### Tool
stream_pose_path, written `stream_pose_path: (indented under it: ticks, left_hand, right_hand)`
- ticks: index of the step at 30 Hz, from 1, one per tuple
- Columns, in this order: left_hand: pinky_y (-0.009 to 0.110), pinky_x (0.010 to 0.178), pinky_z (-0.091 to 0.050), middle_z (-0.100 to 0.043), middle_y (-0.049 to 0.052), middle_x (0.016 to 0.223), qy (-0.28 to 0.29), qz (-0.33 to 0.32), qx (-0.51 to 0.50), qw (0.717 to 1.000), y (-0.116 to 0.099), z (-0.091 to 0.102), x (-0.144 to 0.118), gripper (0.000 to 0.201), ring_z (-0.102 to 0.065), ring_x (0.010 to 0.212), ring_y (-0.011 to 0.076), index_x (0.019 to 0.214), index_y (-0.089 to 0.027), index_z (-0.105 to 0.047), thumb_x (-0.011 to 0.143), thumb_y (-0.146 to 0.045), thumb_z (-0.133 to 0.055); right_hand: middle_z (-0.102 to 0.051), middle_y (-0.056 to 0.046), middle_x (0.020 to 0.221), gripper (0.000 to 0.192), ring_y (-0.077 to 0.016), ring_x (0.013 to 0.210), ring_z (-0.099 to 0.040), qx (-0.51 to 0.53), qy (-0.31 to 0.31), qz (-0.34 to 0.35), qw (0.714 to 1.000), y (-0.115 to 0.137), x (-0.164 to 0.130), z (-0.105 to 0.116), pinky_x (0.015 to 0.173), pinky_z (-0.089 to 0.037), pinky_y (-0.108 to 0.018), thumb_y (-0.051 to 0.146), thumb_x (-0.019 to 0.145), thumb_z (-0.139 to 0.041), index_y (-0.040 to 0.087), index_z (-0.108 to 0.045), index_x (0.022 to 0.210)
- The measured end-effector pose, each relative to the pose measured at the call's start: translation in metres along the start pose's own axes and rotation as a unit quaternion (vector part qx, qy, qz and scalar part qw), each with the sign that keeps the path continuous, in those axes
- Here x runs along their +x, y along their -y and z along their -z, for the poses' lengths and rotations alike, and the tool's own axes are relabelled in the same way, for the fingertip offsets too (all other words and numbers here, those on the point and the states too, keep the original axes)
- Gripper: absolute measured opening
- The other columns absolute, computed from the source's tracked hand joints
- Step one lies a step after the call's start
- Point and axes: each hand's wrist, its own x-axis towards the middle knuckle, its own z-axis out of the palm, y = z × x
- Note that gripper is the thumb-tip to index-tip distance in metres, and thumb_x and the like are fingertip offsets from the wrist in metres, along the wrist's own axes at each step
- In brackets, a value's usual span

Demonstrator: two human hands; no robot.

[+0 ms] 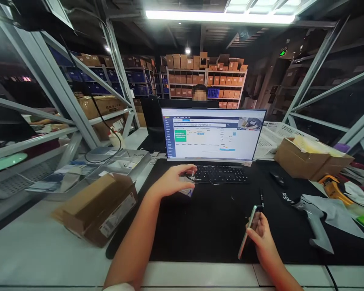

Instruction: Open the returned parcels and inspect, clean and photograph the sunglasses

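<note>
My left hand (174, 178) is at the left end of the black keyboard (227, 174), its thumb and fingers curled around something small and dark that I cannot make out. A small white-and-blue item (186, 191) shows under the thumb, partly covered by it. Lower on the right, my right hand (262, 232) grips a smartphone (248, 232), which is tilted with its edge towards me. Behind the keyboard stands a lit monitor (212, 135) with a web page on it. A pen (261, 198) lies just beyond the phone.
An opened cardboard box (100, 206) and a grey tray (130, 161) of small parts sit left. To the right are a mouse (277, 178), a barcode scanner (314, 224), a tape dispenser (335, 190) and another carton (306, 159). A person (199, 93) is behind the monitor.
</note>
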Motion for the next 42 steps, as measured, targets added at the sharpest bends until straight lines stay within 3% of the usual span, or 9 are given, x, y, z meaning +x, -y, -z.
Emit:
stream_pose_path:
  ticks: [7, 11, 14, 18, 21, 25, 29, 37, 42]
  left_hand:
    - [0.045, 0.108, -0.049, -0.068, 0.01, 0.13, -0.038, -0.01, -0.009, 0.999, 0.008, 0.009, 0.002, 0.07, -0.065, 0.117, 0.028, 0.135, -0.022, -0.062, 0.07, -0.037, -0.086]
    - [0.047, 0.107, -0.049, -0.069, 0.012, 0.127, -0.047, -0.011, -0.003, 0.999, 0.01, 0.009, 0.003, 0.074, -0.066, 0.116, 0.0301, 0.134, -0.02, -0.062, 0.069, -0.044, -0.086]
    - [0.051, 0.108, -0.048, -0.07, 0.014, 0.126, -0.057, 0.002, 0.011, 0.998, 0.011, 0.009, 0.005, 0.079, -0.066, 0.116, 0.0325, 0.135, -0.018, -0.061, 0.067, -0.05, -0.086]
    - [0.054, 0.108, -0.047, -0.071, 0.015, 0.125, -0.07, 0.006, 0.037, 0.997, 0.014, 0.012, 0.006, 0.08, -0.065, 0.118, 0.0342, 0.134, -0.019, -0.062, 0.066, -0.055, -0.085]
    - [0.053, 0.108, -0.047, -0.07, 0.014, 0.126, -0.073, -0.006, 0.034, 0.997, 0.016, 0.014, 0.004, 0.077, -0.065, 0.117, 0.0332, 0.134, -0.021, -0.062, 0.068, -0.054, -0.085]
    - [0.052, 0.107, -0.048, -0.07, 0.014, 0.126, -0.081, -0.013, 0.021, 0.996, 0.019, 0.015, 0.003, 0.078, -0.066, 0.116, 0.0328, 0.133, -0.02, -0.062, 0.067, -0.052, -0.086]
    - [0.053, 0.106, -0.049, -0.07, 0.013, 0.127, -0.082, -0.021, 0.039, 0.996, 0.02, 0.015, 0.004, 0.074, -0.067, 0.116, 0.0335, 0.132, -0.022, -0.063, 0.068, -0.054, -0.085]
    - [0.052, 0.106, -0.05, -0.072, 0.014, 0.121, -0.096, -0.014, 0.072, 0.993, 0.011, 0.012, 0.003, 0.079, -0.067, 0.115, 0.0332, 0.134, -0.019, -0.061, 0.068, -0.057, -0.083]
    - [0.049, 0.105, -0.051, -0.073, 0.013, 0.12, -0.098, -0.013, 0.09, 0.991, 0.009, 0.013, 0.003, 0.077, -0.067, 0.114, 0.0324, 0.133, -0.02, -0.062, 0.069, -0.059, -0.082]
  right_hand:
    - [-0.071, -0.001, 0.09, 0.053, -0.0238, 0.091, -0.068, 0.068, -0.018, -0.022, 0.997, 0.01, 0.0, -0.002, 0.081, -0.054, -0.037, 0.044, 0.064, -0.088, 0.026, -0.059, 0.105]
    - [-0.059, 0.003, 0.058, 0.039, -0.0257, 0.071, -0.067, 0.136, 0.09, -0.054, 0.985, 0.02, -0.003, -0.013, 0.069, -0.054, -0.039, 0.049, 0.078, -0.077, 0.026, -0.06, 0.104]
    - [-0.059, 0.003, 0.059, 0.035, -0.0198, 0.054, -0.059, 0.158, 0.106, -0.063, 0.98, 0.022, -0.002, -0.024, 0.067, -0.053, -0.039, 0.043, 0.078, -0.077, 0.024, -0.061, 0.103]
    - [-0.054, 0.006, 0.054, 0.026, -0.0175, 0.045, -0.054, 0.163, 0.153, -0.074, 0.972, 0.018, -0.002, -0.028, 0.068, -0.052, -0.04, 0.034, 0.081, -0.07, 0.021, -0.063, 0.102]
    - [-0.053, 0.006, 0.055, 0.018, -0.0162, 0.044, -0.052, 0.168, 0.129, -0.077, 0.974, 0.016, -0.004, -0.025, 0.063, -0.051, -0.038, 0.025, 0.077, -0.067, 0.022, -0.063, 0.095]
    - [-0.053, 0.005, 0.057, 0.034, -0.0166, 0.046, -0.051, 0.171, 0.119, -0.074, 0.975, 0.015, -0.004, -0.022, 0.065, -0.051, -0.038, 0.019, 0.073, -0.059, 0.023, -0.062, 0.106]
    - [-0.052, 0.006, 0.058, 0.049, -0.0176, 0.048, -0.052, 0.171, 0.149, -0.064, 0.972, 0.015, -0.005, -0.023, 0.064, -0.051, -0.038, 0.017, 0.07, -0.055, 0.025, -0.057, 0.118]
    - [-0.055, 0.007, 0.069, 0.084, -0.0148, 0.059, -0.058, 0.119, 0.173, -0.07, 0.975, 0.019, -0.017, -0.024, 0.067, -0.048, -0.032, 0.009, 0.063, -0.058, 0.031, -0.042, 0.142]
    - [-0.053, 0.008, 0.064, 0.071, -0.015, 0.06, -0.058, 0.112, 0.174, -0.073, 0.976, 0.016, -0.016, -0.023, 0.064, -0.046, -0.029, 0.007, 0.063, -0.057, 0.026, -0.053, 0.131]
